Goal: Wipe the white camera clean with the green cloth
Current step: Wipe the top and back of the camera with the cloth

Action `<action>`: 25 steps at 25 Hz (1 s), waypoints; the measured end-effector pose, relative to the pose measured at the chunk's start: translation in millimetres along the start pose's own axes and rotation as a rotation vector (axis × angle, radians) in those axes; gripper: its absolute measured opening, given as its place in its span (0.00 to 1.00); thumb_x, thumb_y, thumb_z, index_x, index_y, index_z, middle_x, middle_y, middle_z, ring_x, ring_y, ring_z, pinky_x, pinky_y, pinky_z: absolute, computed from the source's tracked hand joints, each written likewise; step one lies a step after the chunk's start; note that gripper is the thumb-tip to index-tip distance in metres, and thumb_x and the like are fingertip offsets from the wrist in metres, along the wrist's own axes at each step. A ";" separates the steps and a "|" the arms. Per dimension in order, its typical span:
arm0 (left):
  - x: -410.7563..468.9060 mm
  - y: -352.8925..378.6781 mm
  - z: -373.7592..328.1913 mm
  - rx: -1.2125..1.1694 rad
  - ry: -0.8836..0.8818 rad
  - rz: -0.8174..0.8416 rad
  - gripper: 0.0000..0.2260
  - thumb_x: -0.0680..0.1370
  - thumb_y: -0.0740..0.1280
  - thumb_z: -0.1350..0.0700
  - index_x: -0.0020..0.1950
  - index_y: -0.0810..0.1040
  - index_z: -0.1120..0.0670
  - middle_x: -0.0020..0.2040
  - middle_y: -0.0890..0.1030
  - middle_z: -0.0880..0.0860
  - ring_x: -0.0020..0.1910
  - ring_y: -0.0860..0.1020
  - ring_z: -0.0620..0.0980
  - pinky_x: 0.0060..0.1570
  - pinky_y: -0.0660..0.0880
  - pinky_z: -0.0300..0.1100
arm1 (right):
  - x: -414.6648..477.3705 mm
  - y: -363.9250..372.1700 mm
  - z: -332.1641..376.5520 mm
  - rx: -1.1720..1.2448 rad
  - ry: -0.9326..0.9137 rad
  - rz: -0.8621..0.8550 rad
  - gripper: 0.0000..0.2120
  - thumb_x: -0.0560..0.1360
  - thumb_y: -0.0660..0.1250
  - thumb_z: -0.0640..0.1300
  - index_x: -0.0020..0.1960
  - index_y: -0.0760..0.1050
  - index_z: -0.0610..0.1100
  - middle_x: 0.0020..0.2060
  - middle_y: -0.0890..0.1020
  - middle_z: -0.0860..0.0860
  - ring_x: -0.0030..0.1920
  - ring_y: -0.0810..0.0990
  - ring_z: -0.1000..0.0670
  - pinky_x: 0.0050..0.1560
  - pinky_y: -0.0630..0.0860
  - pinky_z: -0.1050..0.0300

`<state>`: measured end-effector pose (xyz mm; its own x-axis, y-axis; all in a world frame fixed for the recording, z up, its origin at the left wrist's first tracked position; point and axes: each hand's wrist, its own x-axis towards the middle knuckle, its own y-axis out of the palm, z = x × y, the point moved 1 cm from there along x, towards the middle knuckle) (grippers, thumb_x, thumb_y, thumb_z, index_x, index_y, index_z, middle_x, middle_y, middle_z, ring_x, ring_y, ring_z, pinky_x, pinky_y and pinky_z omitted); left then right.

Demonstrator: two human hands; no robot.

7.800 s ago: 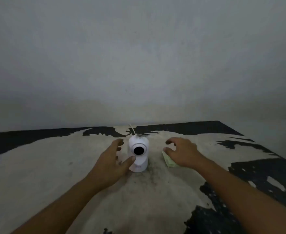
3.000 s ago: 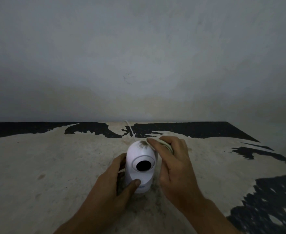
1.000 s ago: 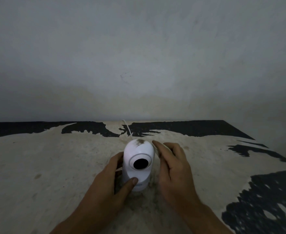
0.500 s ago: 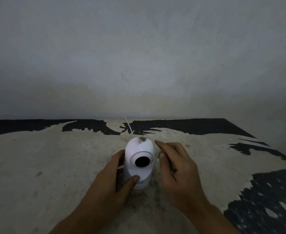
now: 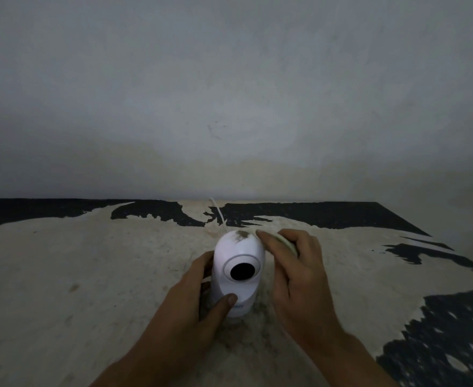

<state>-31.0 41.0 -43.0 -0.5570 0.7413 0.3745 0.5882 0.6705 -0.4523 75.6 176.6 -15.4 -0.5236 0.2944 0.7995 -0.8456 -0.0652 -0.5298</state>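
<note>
The white camera (image 5: 238, 254) stands upright on the worn table (image 5: 90, 275), its round black lens facing me. A dark smudge of dirt (image 5: 240, 235) sits on its top. My left hand (image 5: 193, 297) grips its base from the left, thumb across the front. My right hand (image 5: 296, 272) holds the pale green cloth (image 5: 285, 241) against the camera's upper right side; only a strip of cloth shows between the fingers.
A thin white cable (image 5: 218, 213) runs from behind the camera to the wall (image 5: 229, 107). The tabletop is pale with black patches at the back and right, and its right edge (image 5: 436, 236) falls away.
My right hand has risen along the camera's right side towards the top, with more cloth showing. The left hand keeps its hold on the base.
</note>
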 end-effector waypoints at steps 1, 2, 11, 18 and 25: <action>0.0 0.3 0.5 -0.006 0.010 -0.003 0.24 0.68 0.65 0.41 0.57 0.54 0.28 0.55 0.63 0.24 0.52 0.66 0.20 0.45 0.65 0.17 | 0.6 0.3 0.2 0.006 -0.007 -0.020 0.19 0.79 0.52 0.46 0.63 0.74 0.43 0.52 0.75 0.45 0.55 0.71 0.48 0.53 0.71 0.55; 0.4 0.6 1.0 -0.008 0.015 -0.009 0.24 0.68 0.65 0.41 0.58 0.54 0.28 0.55 0.63 0.24 0.52 0.65 0.20 0.46 0.64 0.16 | 0.3 0.5 3.0 0.007 -0.041 -0.037 0.19 0.81 0.51 0.48 0.63 0.74 0.42 0.52 0.76 0.44 0.54 0.71 0.48 0.53 0.72 0.55; 2.2 3.8 6.9 0.007 -0.029 -0.049 0.32 0.70 0.67 0.44 0.69 0.56 0.43 0.61 0.67 0.35 0.55 0.68 0.31 0.50 0.63 0.21 | -0.9 10.6 26.6 -0.219 -0.211 -0.024 0.18 0.80 0.47 0.52 0.61 0.68 0.44 0.54 0.70 0.45 0.53 0.69 0.45 0.46 0.80 0.45; 3.1 3.7 7.1 0.015 -0.033 -0.054 0.32 0.70 0.67 0.45 0.70 0.55 0.43 0.60 0.65 0.35 0.54 0.68 0.31 0.46 0.63 0.18 | -1.9 14.2 25.8 -0.231 -0.150 -0.059 0.20 0.80 0.47 0.50 0.59 0.73 0.42 0.52 0.73 0.43 0.51 0.69 0.46 0.44 0.80 0.48; 3.2 2.2 4.4 -0.015 0.004 -0.039 0.30 0.68 0.65 0.42 0.66 0.56 0.39 0.56 0.63 0.27 0.51 0.65 0.24 0.46 0.62 0.15 | -1.5 10.2 17.3 -0.150 -0.117 -0.090 0.19 0.74 0.54 0.47 0.61 0.71 0.42 0.52 0.72 0.44 0.52 0.70 0.46 0.47 0.76 0.50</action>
<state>-34.0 44.7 -46.4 -0.5774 0.7145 0.3950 0.5748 0.6994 -0.4248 66.0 159.0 -17.2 -0.4624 0.1796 0.8683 -0.8692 0.1014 -0.4839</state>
